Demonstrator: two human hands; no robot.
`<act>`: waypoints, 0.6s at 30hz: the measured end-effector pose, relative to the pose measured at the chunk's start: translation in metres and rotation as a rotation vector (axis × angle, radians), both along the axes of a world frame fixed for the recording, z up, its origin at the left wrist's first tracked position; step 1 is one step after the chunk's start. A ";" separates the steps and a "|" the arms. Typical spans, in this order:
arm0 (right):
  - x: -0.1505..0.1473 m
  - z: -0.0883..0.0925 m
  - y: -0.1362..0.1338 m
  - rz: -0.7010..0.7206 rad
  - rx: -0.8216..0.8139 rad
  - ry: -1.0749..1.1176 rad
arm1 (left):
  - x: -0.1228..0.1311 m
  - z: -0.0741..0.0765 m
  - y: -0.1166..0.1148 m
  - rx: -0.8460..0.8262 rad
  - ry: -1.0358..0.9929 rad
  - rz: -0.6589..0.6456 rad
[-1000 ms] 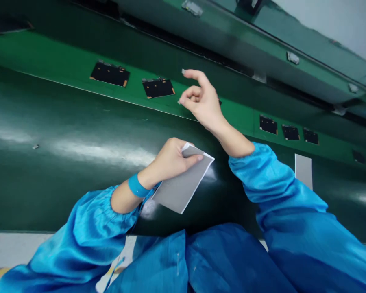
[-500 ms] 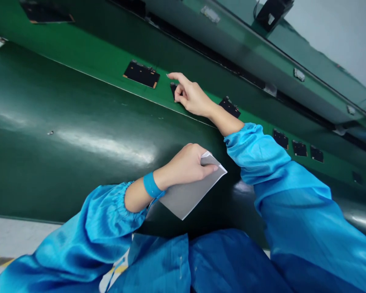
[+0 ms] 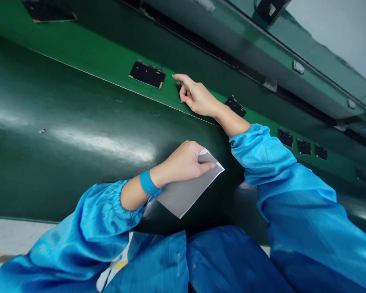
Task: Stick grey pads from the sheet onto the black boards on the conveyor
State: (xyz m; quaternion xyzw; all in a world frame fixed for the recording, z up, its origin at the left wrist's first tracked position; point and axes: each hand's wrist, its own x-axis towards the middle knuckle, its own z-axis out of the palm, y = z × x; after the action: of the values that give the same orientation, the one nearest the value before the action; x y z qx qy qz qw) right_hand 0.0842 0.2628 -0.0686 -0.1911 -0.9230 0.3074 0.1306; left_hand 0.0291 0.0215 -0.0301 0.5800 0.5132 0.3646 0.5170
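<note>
My left hand [image 3: 186, 162] is closed on a flat grey sheet [image 3: 183, 193] with white edges; whether it is one sheet or a thin stack I cannot tell. The sheet's top corner bends back by the thumb. Over the green belt, my right hand [image 3: 199, 95] stretches its index finger out, while the thumb and other fingers curl together. Behind those curled fingers shows the end of a small black panel [image 3: 178, 86], most of it hidden; what they pinch, if anything, is hidden too. Another black panel [image 3: 148, 73] with copper-coloured corners lies to the left.
Further black panels [image 3: 235, 106] lie along the green belt [image 3: 103, 65], several toward the right. A dark green tabletop [image 3: 79, 162] spans the near side, with a tiny metallic piece [image 3: 42, 130] on it. A long dark rail [image 3: 219, 57] and a glass-like shelf run above.
The belt's black panels have shifted right relative to the tabletop, and my right hand has moved along with them. My left hand keeps its hold on the grey sheet, barely moved.
</note>
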 end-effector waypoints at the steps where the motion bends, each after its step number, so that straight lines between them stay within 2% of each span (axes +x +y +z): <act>1: 0.002 0.000 0.000 -0.014 -0.011 0.011 | 0.000 0.000 0.000 -0.004 -0.011 -0.005; 7: 0.014 0.002 -0.001 -0.034 -0.030 0.031 | 0.000 0.000 0.001 -0.017 -0.029 -0.021; 12: 0.028 0.003 0.002 0.018 0.037 -0.020 | 0.000 -0.002 0.001 -0.023 -0.032 -0.009; 18: 0.039 -0.006 0.001 0.027 0.131 -0.053 | 0.001 -0.003 0.002 -0.045 -0.027 0.023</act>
State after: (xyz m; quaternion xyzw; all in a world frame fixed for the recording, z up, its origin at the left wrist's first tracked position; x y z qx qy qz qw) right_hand 0.1234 0.2636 -0.0747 -0.1775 -0.9469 0.2427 0.1141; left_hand 0.0303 0.0233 -0.0328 0.5574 0.5210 0.3666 0.5323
